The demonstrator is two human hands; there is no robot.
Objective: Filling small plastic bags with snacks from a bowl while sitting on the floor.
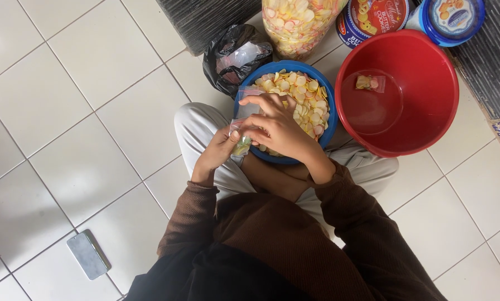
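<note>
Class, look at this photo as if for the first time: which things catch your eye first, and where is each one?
The big red basin at upper right stands out, nearly empty but for one small filled packet. Beside it, the blue bowl heaped with yellow and pink chips sits in the person's lap. Over it, the left hand and right hand hold a small clear bag.
</note>
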